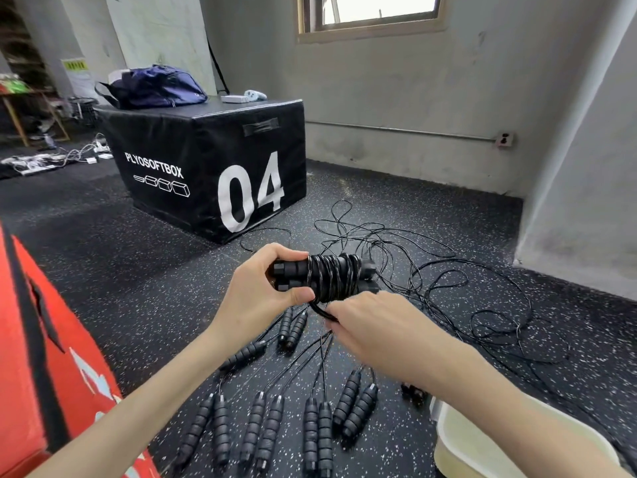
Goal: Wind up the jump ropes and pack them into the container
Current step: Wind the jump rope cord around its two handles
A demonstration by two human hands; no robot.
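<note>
Two handles, wound with cord, are sitting in the left hand (256, 291), fingers curling around this jump rope bundle (327, 279). Right hand (375, 326), just below, is pinching the cord's loose end (322, 310); container (482, 443) is lying at lower right.

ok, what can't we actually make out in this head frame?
- Container: cut off by the bottom edge and crossed by the right forearm; contents unseen.
- Right hand: seen from the back, so its fingertips on the cord are hidden.
- Wound jump rope: handle ends covered by the left hand.
- Small dark item near the container: too small to identify.
</note>
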